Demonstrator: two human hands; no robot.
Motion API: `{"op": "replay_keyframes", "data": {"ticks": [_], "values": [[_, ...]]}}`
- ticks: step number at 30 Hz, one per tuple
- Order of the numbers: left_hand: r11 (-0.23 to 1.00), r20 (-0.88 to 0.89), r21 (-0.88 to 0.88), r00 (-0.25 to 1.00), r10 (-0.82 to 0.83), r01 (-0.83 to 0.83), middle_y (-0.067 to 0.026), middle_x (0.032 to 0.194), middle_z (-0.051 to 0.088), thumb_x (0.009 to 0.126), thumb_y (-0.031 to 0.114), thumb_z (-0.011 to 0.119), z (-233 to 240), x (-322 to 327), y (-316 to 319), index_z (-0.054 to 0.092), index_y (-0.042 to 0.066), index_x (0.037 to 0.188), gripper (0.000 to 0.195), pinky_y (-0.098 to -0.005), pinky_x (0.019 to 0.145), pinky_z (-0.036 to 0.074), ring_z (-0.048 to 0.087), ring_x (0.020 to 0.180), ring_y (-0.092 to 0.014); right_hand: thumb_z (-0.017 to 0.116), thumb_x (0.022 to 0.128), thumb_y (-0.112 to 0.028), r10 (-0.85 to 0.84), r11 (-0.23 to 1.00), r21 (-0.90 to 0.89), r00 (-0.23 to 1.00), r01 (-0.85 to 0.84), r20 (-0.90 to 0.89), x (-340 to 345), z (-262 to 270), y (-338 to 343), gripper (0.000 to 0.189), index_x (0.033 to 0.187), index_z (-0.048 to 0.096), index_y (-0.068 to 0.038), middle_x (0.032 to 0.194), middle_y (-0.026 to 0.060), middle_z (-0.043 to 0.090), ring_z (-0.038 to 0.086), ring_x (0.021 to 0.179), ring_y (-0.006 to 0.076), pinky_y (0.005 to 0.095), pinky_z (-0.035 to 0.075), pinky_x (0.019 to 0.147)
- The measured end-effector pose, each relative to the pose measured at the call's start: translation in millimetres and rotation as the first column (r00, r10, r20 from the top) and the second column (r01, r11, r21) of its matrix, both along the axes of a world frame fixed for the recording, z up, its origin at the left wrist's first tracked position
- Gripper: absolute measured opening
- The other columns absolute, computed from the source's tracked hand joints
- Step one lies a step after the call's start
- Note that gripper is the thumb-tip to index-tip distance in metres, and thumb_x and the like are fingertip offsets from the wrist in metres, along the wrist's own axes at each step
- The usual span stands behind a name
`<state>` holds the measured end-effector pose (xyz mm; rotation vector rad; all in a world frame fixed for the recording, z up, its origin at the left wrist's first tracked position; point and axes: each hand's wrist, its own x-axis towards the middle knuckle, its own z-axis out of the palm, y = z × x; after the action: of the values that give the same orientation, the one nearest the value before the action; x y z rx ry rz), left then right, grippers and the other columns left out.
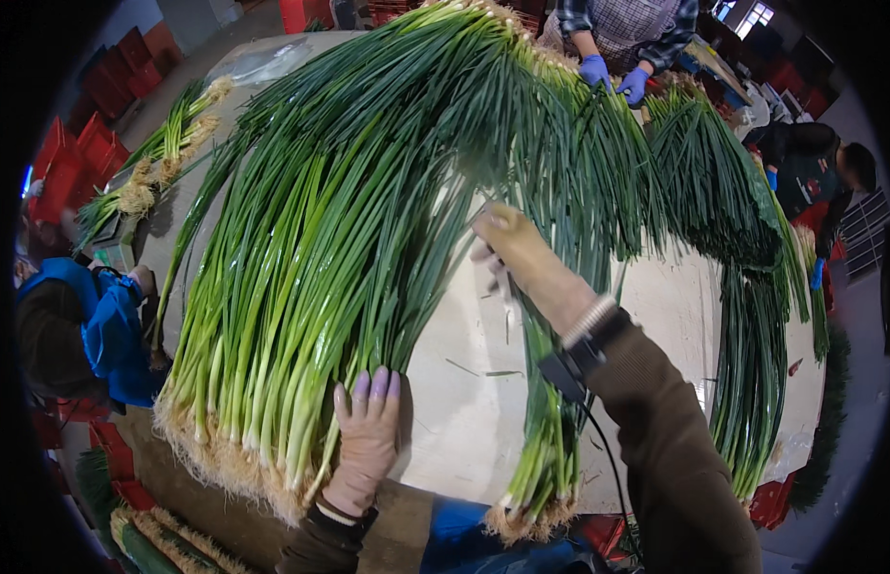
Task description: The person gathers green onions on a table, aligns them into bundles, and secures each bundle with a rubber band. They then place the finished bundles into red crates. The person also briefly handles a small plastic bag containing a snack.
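A broad heap of green onions [273,287] covers the left of the pale tabletop, white stalks and tan roots towards me, dark leaves pointing away. My left hand [369,430], in a thin glove with purple fingertips, lies flat against the heap's right edge near the roots, holding nothing. My gloved right hand [506,233] hovers near the leaf tips at mid-table, blurred, its fingers curled. Whether a leaf is pinched in it cannot be made out. Below that hand lies a smaller bunch of green onions [542,445], roots over the near edge.
Across the table [463,423], a person's blue-gloved hands [614,79] touch another row of onions. A person in blue [104,330] is at the left, another [807,172] at the right. Tied bunches [165,143] lie far left. A cable [610,445] hangs from my right wrist.
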<state>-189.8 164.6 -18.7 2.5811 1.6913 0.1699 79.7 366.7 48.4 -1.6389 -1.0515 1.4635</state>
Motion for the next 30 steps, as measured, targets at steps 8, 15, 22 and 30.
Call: {"op": "replay_keyframes", "data": {"ticks": [8,15,22,30], "values": [[0.995,-0.039,-0.100,0.999,-0.013,0.009,-0.0127,0.148,0.041,0.086,0.014,0.052,-5.4,-5.0,0.7,0.040,0.008,0.146,0.062,-0.0648,0.111,0.019,0.038,0.134,-0.037,0.062,0.093,-0.019,-0.278,0.957,0.044,0.948,0.288,-0.153,-47.6,-71.4,124.1,0.026,0.111,0.063,0.000,0.088,0.0083,0.067,0.060,0.065,0.0144,0.0252,0.047,0.056],[0.994,-0.066,-0.107,0.998,0.000,-0.007,-0.0124,0.146,0.043,0.085,0.018,0.052,-7.3,-3.6,-1.1,0.042,0.009,0.146,0.062,-0.0654,0.111,0.018,0.038,0.135,-0.036,0.049,0.102,-0.022,-0.196,0.980,0.004,0.961,0.201,-0.192,-32.7,-66.0,117.5,0.024,0.107,0.069,-0.010,0.082,0.0026,0.066,0.058,0.053,0.0140,0.0236,0.046,0.045],[0.998,-0.062,-0.062,0.998,0.009,-0.013,-0.0107,0.145,0.043,0.083,0.016,0.052,-9.6,-0.5,0.0,0.042,0.008,0.144,0.063,-0.0646,0.110,0.016,0.039,0.132,-0.035,0.046,0.103,-0.029,-0.094,0.994,0.067,0.994,0.091,0.047,-12.9,-48.3,105.4,0.029,0.115,0.068,-0.013,0.086,0.0037,0.065,0.056,0.057,0.0126,0.0257,0.046,0.047],[0.999,-0.122,-0.034,0.992,-0.010,0.006,-0.0141,0.151,0.038,0.082,0.013,0.053,-10.6,-2.2,-0.9,0.040,0.008,0.146,0.065,-0.0619,0.116,0.012,0.034,0.138,-0.037,0.052,0.101,-0.022,-0.132,0.960,0.257,0.988,0.109,0.074,85.7,13.0,15.1,0.027,0.118,0.064,-0.004,0.106,0.0080,0.069,0.064,0.069,0.0100,0.0218,0.050,0.057]]}}
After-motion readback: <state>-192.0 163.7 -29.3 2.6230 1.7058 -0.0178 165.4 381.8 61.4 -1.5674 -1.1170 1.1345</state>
